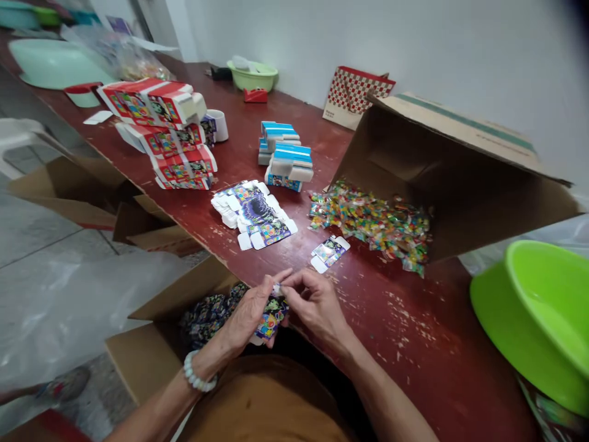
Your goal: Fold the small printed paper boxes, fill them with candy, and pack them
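My left hand (248, 314) is wrapped round a small printed candy box (275, 314), dark with bright coloured circles, at the table's front edge. The thumb and fingers of my right hand (317, 299) pinch the white flap at the box's upper end. Just beyond my hands, a single flattened box (330, 252) lies on the red table. Farther left is a stack of flat, unfolded box blanks (264, 215) with purple and black print. Wrapped candies (368, 221) spill out of a tipped cardboard carton (460, 166) to the right.
Below the table edge, an open carton (147, 356) holds dark printed packs (209, 316). Bundled red boxes (179, 138) and blue boxes (289, 161) stand behind the blanks. A lime green basin (510, 319) is at right, and a checked paper bag (352, 95) leans on the wall.
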`<state>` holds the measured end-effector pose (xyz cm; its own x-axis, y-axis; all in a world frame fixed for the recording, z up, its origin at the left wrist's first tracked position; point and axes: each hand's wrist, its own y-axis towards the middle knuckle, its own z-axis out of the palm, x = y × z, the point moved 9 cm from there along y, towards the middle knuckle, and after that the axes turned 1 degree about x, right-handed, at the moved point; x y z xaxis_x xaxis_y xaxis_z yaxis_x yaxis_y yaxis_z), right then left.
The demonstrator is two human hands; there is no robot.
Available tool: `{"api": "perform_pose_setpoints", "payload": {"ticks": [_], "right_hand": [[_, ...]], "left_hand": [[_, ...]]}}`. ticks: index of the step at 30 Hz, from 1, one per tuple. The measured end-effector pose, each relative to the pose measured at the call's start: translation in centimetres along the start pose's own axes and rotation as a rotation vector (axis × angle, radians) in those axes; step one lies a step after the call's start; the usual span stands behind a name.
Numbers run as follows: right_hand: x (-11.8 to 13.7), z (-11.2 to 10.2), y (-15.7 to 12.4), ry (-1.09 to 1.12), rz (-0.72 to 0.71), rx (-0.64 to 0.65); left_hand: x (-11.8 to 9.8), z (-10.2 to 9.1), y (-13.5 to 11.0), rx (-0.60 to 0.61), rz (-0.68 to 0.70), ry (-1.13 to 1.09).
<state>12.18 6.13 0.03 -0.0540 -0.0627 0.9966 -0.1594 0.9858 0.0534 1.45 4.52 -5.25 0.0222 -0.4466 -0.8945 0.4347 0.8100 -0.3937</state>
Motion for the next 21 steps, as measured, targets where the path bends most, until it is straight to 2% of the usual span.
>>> {"api": "perform_pose_setpoints", "payload": {"ticks": [2,3,7,9,11,13,16,21], "right_hand": [[0.8,-0.1,0.1,-0.122,-0.095,-0.001],[0.7,0.0,0.2,-0.111,-0.086,0.009],[-1.8,0.3,0.8,0.218,0.176,0.072],[-2.4,0.1,0.9,0.295,0.236,0.065],[-2.3,-0.5,1.0,0.256,0.205,0.024],[-1.6,-1.2,0.9,0.155,0.116,-0.002],[-0.7,-1.5,0.7,0.051,0.009,0.025],[-2.3,-1.4,1.0,0.183,0.124,0.062]], "left_hand": [[0.1,-0.1,0.2,-0.01,-0.015,0.014],[0.2,0.0,0.3,-0.007,-0.022,0.014],[0.1,0.6,0.7,0.044,-0.036,-0.029],[-0.1,0.8,0.9,0.063,-0.026,-0.023],[-0.2,0.8,1.1,0.052,-0.019,0.003],[-0.3,0.5,1.2,0.018,-0.024,0.029],[-0.6,0.3,1.4,-0.023,-0.041,0.048],[-0.7,0.9,1.9,0.016,-0.056,-0.02]]}}
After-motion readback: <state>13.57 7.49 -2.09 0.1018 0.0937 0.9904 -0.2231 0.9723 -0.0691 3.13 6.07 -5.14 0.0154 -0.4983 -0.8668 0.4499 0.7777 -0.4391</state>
